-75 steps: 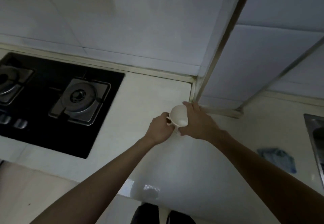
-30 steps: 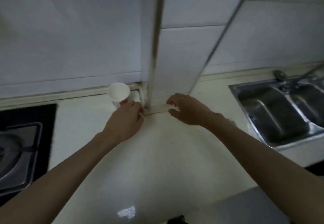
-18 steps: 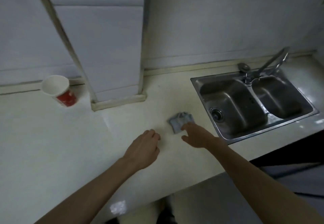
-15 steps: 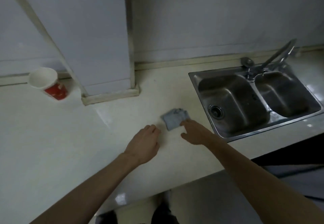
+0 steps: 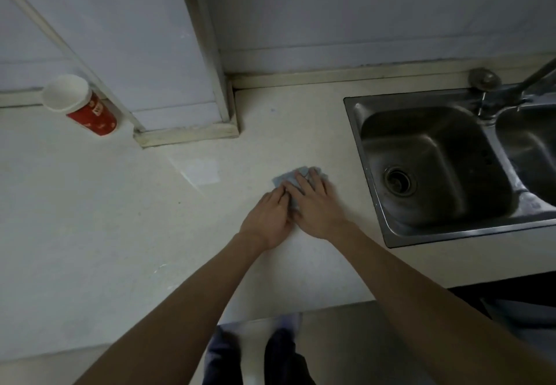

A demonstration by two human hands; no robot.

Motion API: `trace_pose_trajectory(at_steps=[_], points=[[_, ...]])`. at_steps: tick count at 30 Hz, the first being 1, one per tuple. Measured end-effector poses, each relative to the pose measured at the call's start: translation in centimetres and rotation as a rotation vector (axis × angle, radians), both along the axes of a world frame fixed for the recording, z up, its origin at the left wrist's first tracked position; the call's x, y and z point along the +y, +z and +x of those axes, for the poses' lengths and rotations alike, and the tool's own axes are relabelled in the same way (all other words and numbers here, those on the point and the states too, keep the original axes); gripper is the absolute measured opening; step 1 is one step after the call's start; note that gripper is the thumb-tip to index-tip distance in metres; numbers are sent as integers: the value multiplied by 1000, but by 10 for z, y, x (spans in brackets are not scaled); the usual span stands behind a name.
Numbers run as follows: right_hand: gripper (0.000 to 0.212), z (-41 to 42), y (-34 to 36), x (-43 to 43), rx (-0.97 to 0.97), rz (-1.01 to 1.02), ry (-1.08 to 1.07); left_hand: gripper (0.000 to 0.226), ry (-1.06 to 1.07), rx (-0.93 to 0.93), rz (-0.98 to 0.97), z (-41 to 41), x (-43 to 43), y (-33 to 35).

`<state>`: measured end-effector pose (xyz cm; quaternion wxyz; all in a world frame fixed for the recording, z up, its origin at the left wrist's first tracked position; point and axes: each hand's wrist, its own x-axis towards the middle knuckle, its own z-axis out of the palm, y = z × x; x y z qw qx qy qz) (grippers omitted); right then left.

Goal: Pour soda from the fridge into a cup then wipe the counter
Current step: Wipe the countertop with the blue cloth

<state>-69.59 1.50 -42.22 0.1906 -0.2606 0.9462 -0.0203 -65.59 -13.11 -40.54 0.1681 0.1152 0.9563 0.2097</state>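
A small blue-grey cloth lies on the pale counter just left of the sink. My right hand lies flat on top of it, fingers stretched out, covering most of it. My left hand sits right beside the right one, its fingertips touching the cloth's near-left edge. A red paper cup with a white inside stands at the back left against the wall column, well away from both hands. What the cup holds cannot be seen.
A steel double sink with a tap fills the right side. A tiled wall column juts onto the counter between cup and cloth. The counter's front edge runs across below my forearms, and my feet show on the floor.
The cup was set down by the column and released. Both hands moved right to the cloth; now the right hand covers it and the left has closed in against it.
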Motion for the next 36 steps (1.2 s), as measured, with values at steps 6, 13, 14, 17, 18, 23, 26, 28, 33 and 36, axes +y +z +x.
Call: trace_pose_trajectory(at_steps=[6, 13, 14, 17, 18, 23, 26, 28, 33, 36], points=[[73, 32, 1, 10, 51, 67, 8, 42, 67, 56, 26, 53, -7, 11], [80, 107, -5, 24, 94, 88, -109, 49, -53, 19, -172, 162, -26, 3], [80, 117, -6, 25, 95, 90, -123, 50, -45, 19, -187, 172, -26, 5], [79, 150, -5, 30, 62, 112, -169, 54, -39, 60, -208, 195, -23, 10], [78, 161, -5, 31, 63, 107, -182, 54, -40, 80, -206, 201, -22, 11], [81, 205, -4, 32, 83, 79, -259, 56, -60, 50, -243, 213, -16, 8], [80, 212, -8, 28, 50, 89, -296, 59, -83, -14, -296, 216, -11, 3], [79, 210, -9, 25, 32, 102, -303, 60, -83, -49, -327, 216, -7, 2], [79, 209, -9, 23, 37, 71, -312, 55, 4, -36, -238, 203, 4, 5], [79, 198, -15, 25, 41, 73, -323, 55, -17, 23, -193, 191, 17, 6]])
